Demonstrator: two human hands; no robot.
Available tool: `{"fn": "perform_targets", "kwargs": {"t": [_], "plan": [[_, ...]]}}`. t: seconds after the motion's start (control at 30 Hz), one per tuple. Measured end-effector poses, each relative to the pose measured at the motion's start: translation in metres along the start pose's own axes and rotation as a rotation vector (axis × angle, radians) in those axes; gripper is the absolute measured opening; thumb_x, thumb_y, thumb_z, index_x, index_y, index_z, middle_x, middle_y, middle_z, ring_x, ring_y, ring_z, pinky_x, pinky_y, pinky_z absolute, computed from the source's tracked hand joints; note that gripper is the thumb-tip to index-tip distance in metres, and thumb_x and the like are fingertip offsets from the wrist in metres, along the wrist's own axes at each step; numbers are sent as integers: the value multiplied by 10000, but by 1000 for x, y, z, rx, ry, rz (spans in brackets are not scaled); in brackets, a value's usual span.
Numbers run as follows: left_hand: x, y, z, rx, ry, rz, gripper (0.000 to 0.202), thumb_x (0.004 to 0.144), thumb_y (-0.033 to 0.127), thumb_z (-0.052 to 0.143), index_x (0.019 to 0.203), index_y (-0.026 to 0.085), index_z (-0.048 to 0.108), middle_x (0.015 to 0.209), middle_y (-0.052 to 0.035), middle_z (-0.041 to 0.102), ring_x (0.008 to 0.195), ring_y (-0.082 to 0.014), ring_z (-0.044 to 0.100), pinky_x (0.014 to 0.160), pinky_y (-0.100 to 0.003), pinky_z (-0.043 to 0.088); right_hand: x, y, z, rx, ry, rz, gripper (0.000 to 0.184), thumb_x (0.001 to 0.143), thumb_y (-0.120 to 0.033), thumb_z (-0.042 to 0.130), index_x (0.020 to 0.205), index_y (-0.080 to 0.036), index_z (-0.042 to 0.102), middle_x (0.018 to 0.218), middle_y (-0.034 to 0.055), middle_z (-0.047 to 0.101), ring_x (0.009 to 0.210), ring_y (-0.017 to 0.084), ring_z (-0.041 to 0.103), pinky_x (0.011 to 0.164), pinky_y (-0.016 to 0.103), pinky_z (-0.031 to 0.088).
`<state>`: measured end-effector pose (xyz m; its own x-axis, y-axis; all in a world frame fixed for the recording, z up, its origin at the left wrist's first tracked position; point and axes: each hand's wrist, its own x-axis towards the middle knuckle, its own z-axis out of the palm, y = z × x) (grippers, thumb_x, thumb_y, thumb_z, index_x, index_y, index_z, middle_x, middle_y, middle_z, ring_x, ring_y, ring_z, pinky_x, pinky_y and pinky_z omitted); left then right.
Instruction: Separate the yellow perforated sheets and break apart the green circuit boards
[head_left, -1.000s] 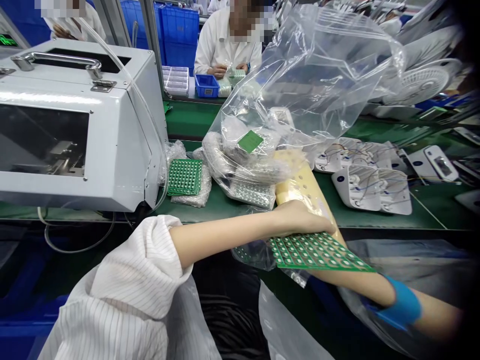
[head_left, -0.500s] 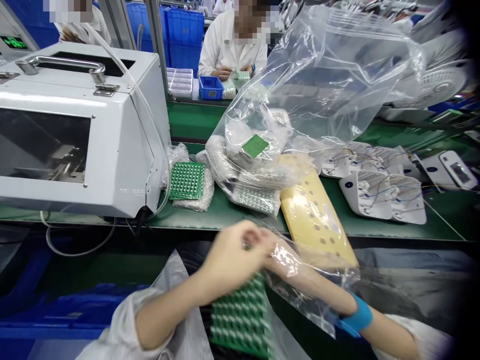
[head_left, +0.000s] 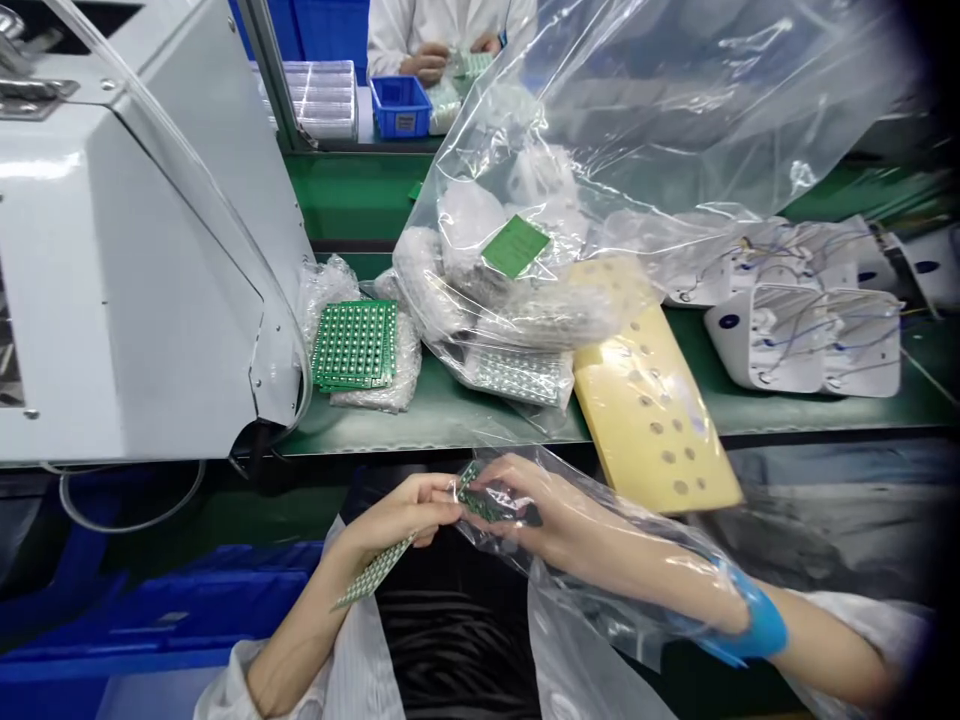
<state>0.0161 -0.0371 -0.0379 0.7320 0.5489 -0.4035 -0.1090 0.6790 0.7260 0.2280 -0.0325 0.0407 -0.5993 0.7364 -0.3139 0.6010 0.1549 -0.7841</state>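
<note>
My left hand [head_left: 405,512] pinches a green circuit board panel [head_left: 379,572], seen nearly edge-on and slanting down to the left beneath my fingers. My right hand [head_left: 536,500] meets it at the front of the bench, with thumb and fingers curled around small green board pieces [head_left: 480,505]. Clear film from a large plastic bag [head_left: 630,560] covers my right hand and forearm, so its exact grip is partly obscured. Above my hands, the bag's bulk holds bubble-wrapped bundles [head_left: 540,310] and a plain green square [head_left: 516,246].
A stack of green circuit panels [head_left: 355,344] lies on bubble wrap beside a white machine [head_left: 187,250]. Yellow foam [head_left: 660,420] overhangs the bench edge. White housings with wires [head_left: 802,340] stand to the right. Across the bench, a co-worker's hands [head_left: 427,62] are near a blue bin [head_left: 401,107].
The circuit panel has turned from facing me to nearly edge-on under my left hand. My hands have drawn slightly apart, and the view has tilted down and swung right.
</note>
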Motion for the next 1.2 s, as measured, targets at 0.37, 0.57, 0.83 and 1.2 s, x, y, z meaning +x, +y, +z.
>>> {"fn": "perform_targets", "kwargs": {"t": [0.37,0.57,0.83,1.2], "plan": [[5,2,-14,-10,-31,45,573,832,419,653,1295,105,530,1019,-204,714,338,19,300,364,-184,203,-1,23,-11,-281,46,-71,471,920,-275,465,1390,-284,472,1357,44,554,1212,255,554,1029,409,472],[5,3,-24,-38,56,98,670,821,431,671,1375,134,439,992,-183,724,320,22,305,360,-178,205,16,10,-22,-87,151,73,364,907,-334,509,1258,-300,596,1186,39,661,1060,252,642,946,403,529],[11,-2,-29,-65,127,142,718,818,434,672,1413,157,382,1048,-183,710,339,26,326,384,-165,253,37,10,-19,584,109,344,432,745,-333,679,1149,-212,591,1012,59,670,892,198,654,757,316,539],[19,-5,-29,-83,178,162,781,787,471,695,1437,192,365,924,-89,722,374,16,310,392,-159,266,56,17,-11,731,101,481,425,669,-323,764,1043,-202,602,956,35,662,837,181,656,768,309,530]]}}
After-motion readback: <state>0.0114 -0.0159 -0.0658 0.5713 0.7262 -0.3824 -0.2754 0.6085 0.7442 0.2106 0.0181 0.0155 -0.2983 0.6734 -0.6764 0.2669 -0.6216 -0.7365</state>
